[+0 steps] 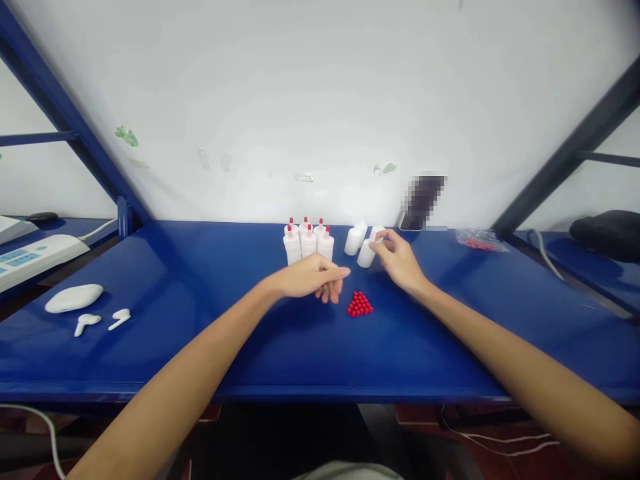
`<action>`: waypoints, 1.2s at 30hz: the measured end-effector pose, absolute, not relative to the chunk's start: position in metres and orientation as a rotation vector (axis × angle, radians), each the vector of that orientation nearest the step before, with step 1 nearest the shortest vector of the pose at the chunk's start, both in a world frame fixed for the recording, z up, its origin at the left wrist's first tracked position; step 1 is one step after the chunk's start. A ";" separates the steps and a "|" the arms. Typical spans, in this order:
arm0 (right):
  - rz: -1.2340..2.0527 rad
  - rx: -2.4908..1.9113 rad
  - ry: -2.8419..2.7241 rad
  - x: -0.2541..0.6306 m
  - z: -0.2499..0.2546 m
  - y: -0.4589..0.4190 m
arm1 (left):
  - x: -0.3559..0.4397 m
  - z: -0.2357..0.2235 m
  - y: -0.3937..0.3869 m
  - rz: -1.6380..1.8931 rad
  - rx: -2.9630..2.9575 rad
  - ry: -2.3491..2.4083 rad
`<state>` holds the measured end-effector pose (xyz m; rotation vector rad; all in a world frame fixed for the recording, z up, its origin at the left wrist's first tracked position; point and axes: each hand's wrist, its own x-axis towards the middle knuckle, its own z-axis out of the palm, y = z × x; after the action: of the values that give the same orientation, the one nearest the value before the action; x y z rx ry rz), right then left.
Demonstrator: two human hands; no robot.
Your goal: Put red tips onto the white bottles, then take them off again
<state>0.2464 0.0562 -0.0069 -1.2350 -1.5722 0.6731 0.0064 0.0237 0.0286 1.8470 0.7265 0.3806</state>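
Note:
My right hand (pixel 397 260) pinches the upper end of a white bottle (pixel 367 256), which leans a little. Right behind that bottle stand two more white bottles (pixel 354 241) without visible red caps. My left hand (pixel 317 277) hovers over the table with its thumb stretched to the right and its fingers loosely bent; nothing shows in it. Just behind it, several white bottles with red-tipped caps (pixel 309 241) stand close together in rows. A small cluster of red caps (pixel 360 304) lies on the blue table between and in front of my hands.
On the blue table (pixel 200 267) at the left lie a white earbud case (pixel 74 298) and two earbuds (pixel 120 319). A blurred-out dark phone-like object (pixel 423 203) leans against the wall. A clear plastic bag with red pieces (pixel 480 241) lies to the right.

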 end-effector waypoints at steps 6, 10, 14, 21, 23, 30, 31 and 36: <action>0.710 -1.178 -1.516 0.249 -0.009 0.059 | -0.030 0.041 0.032 0.042 1.620 0.702; 1.000 -1.132 -1.543 0.250 -0.009 0.064 | -0.043 0.050 0.031 -0.222 1.600 0.629; 1.064 -1.051 -1.563 0.249 -0.009 0.062 | -0.035 0.052 0.024 -0.177 1.699 0.700; 1.124 -0.907 -1.763 0.242 -0.001 0.045 | 0.016 0.027 0.001 0.657 2.388 0.932; 1.079 -0.936 -1.839 0.239 0.002 0.040 | 0.020 0.021 -0.002 0.556 2.599 0.962; 0.986 -1.012 -1.901 0.237 0.002 0.038 | 0.018 0.012 -0.003 0.324 2.864 0.969; 0.973 -1.020 -1.905 0.237 0.002 0.038 | 0.017 0.012 -0.001 0.317 2.865 0.949; 0.850 -1.023 -2.020 0.238 0.000 0.038 | 0.011 0.013 0.008 0.340 2.721 0.857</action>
<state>0.2382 0.0381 -0.0001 -1.0225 -2.0200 0.8500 0.0112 0.0084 0.0130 2.7215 0.8571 0.3397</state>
